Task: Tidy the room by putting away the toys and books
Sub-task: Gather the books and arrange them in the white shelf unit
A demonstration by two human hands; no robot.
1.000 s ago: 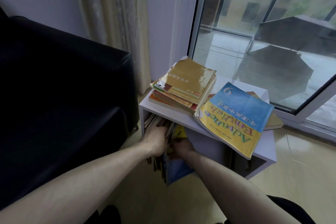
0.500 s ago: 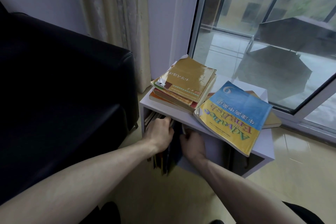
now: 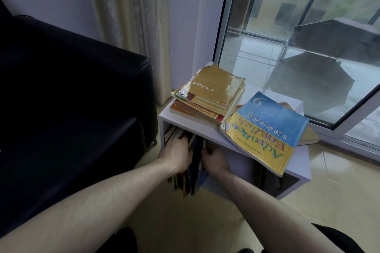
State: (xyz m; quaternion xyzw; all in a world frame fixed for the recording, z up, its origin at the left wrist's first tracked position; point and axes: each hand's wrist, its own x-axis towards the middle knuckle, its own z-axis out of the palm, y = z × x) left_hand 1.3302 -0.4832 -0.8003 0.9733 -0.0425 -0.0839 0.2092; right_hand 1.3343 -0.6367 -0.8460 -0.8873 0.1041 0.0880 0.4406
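Observation:
A low white shelf (image 3: 300, 162) stands on the floor by the window. In its left compartment stands a row of upright books (image 3: 192, 176), their lower ends jutting out toward me. My left hand (image 3: 176, 154) lies against the left side of these books, its fingers reaching into the compartment. On the right side, my right hand (image 3: 216, 158) grips their edge, fingers curled; the fingertips are hidden. On the shelf top lie a stack of books with a golden cover (image 3: 209, 92) and a thick blue-and-yellow English book (image 3: 265, 127) overhanging the front edge.
A black sofa (image 3: 72, 98) stands close on the left of the shelf. Behind it hangs a beige curtain (image 3: 131, 16). A glass sliding door (image 3: 298, 37) fills the right. Tan tiled floor (image 3: 205, 211) lies in front of the shelf.
The blue-covered book that stuck out below the shelf has gone in among the upright books. Both hands have moved up and closer to the compartment.

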